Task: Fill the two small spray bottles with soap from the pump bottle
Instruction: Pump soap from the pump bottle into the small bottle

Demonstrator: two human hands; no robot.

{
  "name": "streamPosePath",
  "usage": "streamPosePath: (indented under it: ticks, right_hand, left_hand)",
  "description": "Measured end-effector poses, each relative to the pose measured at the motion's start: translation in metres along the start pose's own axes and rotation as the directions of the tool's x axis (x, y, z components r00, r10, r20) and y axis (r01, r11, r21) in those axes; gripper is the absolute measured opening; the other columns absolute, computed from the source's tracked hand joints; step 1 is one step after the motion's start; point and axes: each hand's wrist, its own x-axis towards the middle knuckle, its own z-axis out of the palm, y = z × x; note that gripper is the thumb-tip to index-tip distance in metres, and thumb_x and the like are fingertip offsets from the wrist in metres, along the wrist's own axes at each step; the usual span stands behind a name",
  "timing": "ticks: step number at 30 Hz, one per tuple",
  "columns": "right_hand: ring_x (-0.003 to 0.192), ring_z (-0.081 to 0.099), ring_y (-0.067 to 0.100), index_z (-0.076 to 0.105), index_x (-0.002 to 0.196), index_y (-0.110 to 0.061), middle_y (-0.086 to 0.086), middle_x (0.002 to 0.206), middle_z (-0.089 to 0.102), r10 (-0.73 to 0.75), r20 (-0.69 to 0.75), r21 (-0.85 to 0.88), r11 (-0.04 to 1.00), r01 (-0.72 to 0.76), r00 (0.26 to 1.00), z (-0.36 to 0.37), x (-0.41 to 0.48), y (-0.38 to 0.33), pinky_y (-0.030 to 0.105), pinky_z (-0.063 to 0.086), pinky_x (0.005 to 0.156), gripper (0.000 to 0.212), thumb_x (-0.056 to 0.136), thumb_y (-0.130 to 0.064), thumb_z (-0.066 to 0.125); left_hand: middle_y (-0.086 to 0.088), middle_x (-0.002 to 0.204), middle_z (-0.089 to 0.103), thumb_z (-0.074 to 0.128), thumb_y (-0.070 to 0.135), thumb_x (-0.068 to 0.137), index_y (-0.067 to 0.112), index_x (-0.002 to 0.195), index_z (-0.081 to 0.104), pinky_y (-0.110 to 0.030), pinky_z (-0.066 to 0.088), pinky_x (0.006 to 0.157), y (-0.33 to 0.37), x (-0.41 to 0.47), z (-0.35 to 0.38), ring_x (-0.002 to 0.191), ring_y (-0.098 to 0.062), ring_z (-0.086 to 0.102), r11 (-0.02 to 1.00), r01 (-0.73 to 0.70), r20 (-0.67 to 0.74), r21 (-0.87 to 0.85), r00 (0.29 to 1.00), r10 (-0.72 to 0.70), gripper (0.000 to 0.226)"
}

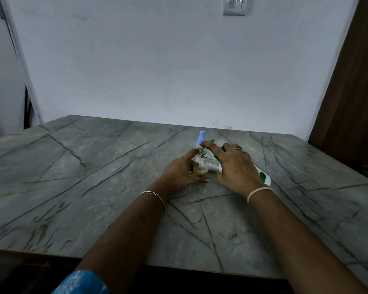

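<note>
Surface: a grey stone-patterned surface (94,177) with dark veins, running back to a pale wall (157,60).
Left hand: the left hand (179,171) grips a small bottle (200,165), fingers and thumb curled round its body, and its heel rests on the surface.
Small bottle: clear, upright, near the middle of the surface. It has a bare threaded neck at the top and yellowish-green liquid in its lower part.
Blue spray top: a blue spray top (201,137) stands just behind the held bottle, on something clear. What is below it is mostly hidden by the hands.
Right hand: the right hand (234,166) lies over the pump bottle (265,177), index finger stretched towards the blue spray top. I cannot tell whether it grips the bottle or only covers it, since the frame is blurred there.
Pump bottle: white with a green label, tilted, its base towards the right and near the surface. A white spout (214,167) pokes out beside the small bottle.
Green bits: green parts (211,142) show around the index finger, and I cannot tell what they belong to.
Worn: a ring (238,147) on the right hand, a pale band (258,191) on the right wrist, a thin bracelet (152,194) on the left wrist, and a blue patterned sleeve (81,283).
Around: a switch plate (235,6) high on the wall and a brown wooden panel (353,81) at the right.
</note>
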Motion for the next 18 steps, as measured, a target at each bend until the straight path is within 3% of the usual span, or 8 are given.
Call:
streamPosePath:
  ticks: [6,11,18]
  right_hand:
    - [0.111,0.048,0.027,0.021,0.146,-0.042,0.006,0.110,0.051,0.007,0.017,-0.008,1.000,-0.007,1.000,-0.001,0.001,-0.002,0.042,0.042,0.092,0.078,0.083,-0.019,0.061]
    - [0.111,0.049,0.029,0.030,0.141,-0.038,0.006,0.110,0.052,0.022,-0.021,0.010,1.000,-0.022,1.000,0.000,0.004,-0.007,0.043,0.042,0.090,0.072,0.080,-0.015,0.061]
    - [0.110,0.048,0.027,0.023,0.145,-0.042,0.005,0.109,0.051,0.005,-0.017,-0.002,1.000,-0.005,1.000,0.002,0.001,-0.002,0.041,0.041,0.091,0.078,0.082,-0.017,0.062]
  left_hand:
    - [0.005,0.105,0.068,0.086,0.035,0.066,0.031,0.143,0.034,-0.024,0.050,0.089,-0.002,0.001,0.000,0.094,-0.010,0.065,1.000,-0.013,-0.002,-0.024,1.000,0.013,0.093]
    - [0.001,0.108,0.071,0.087,0.038,0.062,0.034,0.142,0.035,-0.039,0.052,0.094,-0.010,0.005,0.004,0.095,-0.013,0.068,0.999,-0.012,-0.001,-0.041,1.000,0.012,0.095]
    - [0.000,0.109,0.070,0.086,0.037,0.064,0.032,0.142,0.035,-0.038,0.052,0.094,-0.009,0.004,0.003,0.097,-0.013,0.067,0.999,-0.011,-0.010,-0.034,1.000,0.011,0.094]
